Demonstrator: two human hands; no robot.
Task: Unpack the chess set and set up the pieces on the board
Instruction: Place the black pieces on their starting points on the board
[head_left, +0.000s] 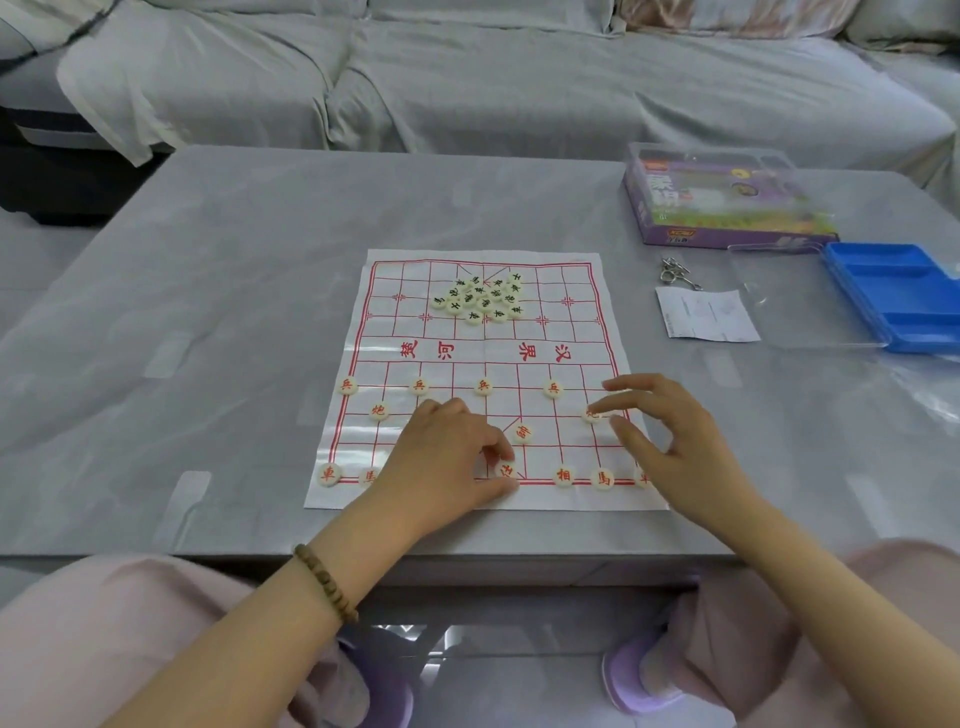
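**A:** Where are we seeing the board (483, 348) lying?

**B:** We are seeing it lying flat in the middle of the table (208, 312), its red side nearest us.

**A:** What are we doing with the left hand (447, 457)?

**B:** We are resting it at the board's 6 o'clock edge. Its grip is pinching a red piece (506, 469) between thumb and forefinger on the back row.

**A:** Is the right hand (670, 441) holding anything?

**B:** No. We are holding it at 4 o'clock, grip spread and fingers loosely curved. One fingertip is lying at a cannon (591, 414), and we are unable to tell whether it is touching.

**A:** Where are the other pieces sitting?

**B:** The black pieces (480, 299) are sitting heaped at the board's 12 o'clock. Red soldiers (483, 385) are standing in a row just past our hands.

**A:** And off the board?

**B:** At the table's 2 o'clock we are seeing the box (727, 208). A blue tray (893, 291), a paper slip (706, 314) and metal rings (675, 275) are lying near it.
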